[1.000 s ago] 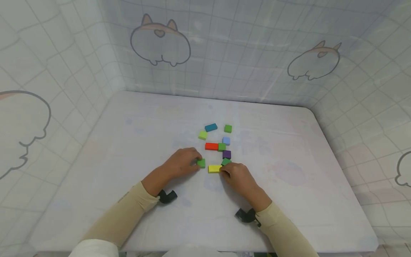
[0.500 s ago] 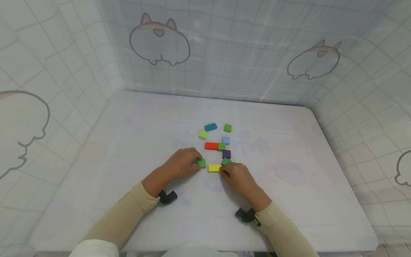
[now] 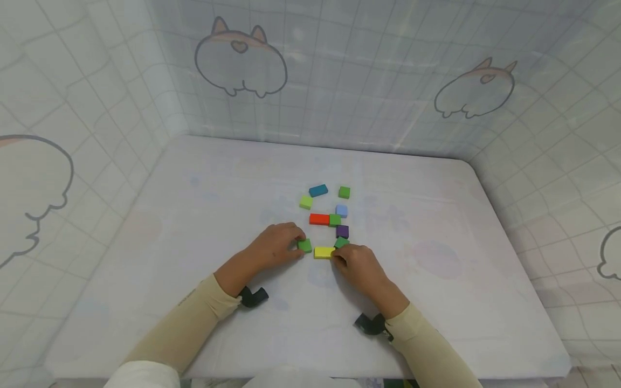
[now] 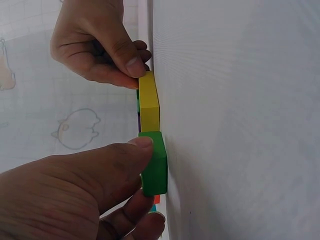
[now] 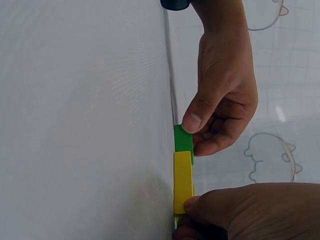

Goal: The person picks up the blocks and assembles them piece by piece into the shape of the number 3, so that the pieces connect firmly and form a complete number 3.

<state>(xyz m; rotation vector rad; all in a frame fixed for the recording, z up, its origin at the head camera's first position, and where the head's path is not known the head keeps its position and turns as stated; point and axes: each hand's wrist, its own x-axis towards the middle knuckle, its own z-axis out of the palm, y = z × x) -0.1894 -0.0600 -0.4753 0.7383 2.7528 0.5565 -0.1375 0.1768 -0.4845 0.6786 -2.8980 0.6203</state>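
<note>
My left hand (image 3: 276,246) pinches a green block (image 3: 304,246) between thumb and fingers on the table. Just right of it lies a long yellow block (image 3: 323,253), a small gap between the two in the head view. The thumb and fingers of my right hand (image 3: 361,268) pinch the right end of this yellow block. Partly hidden behind the right fingers is a turned green block (image 3: 342,243). In the left wrist view the held green block (image 4: 156,167) shows close up, below the yellow block (image 4: 149,102).
Beyond the hands lie a purple block (image 3: 342,231), a red block (image 3: 319,219) touching a green cube (image 3: 335,220), and a light blue block (image 3: 342,211). Farther back are a lime block (image 3: 305,202), a blue block (image 3: 318,190) and another green block (image 3: 344,192).
Both hands stay nearly in place, with the same holds. The left green block has turned slightly; the whole scene shifts a little upward in the head view.
</note>
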